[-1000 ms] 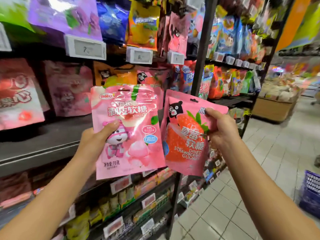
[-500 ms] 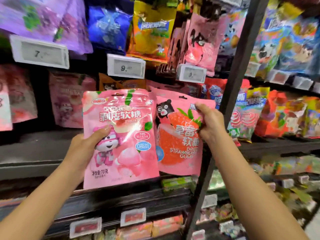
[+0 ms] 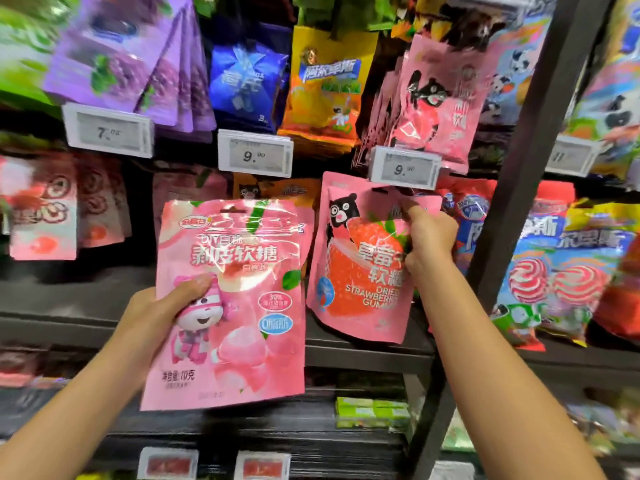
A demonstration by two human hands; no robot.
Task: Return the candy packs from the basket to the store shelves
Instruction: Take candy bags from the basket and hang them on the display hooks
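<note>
The left hand [image 3: 152, 313] grips a pink peach candy pack [image 3: 230, 303] by its left edge, near the shelf. The right hand [image 3: 427, 240] pinches a strawberry gummy pack [image 3: 360, 268] raised just under a price tag [image 3: 405, 168], below matching bear packs [image 3: 440, 102] hanging above.

Bright, even store light, soft at the edges

Glare streaks the glossy peach candy pack [image 3: 228, 299]; hanging packs at the top and far sides smear with motion blur, the wide lens bows the shelf upright [image 3: 530, 161], lower shelves sit dim.
</note>
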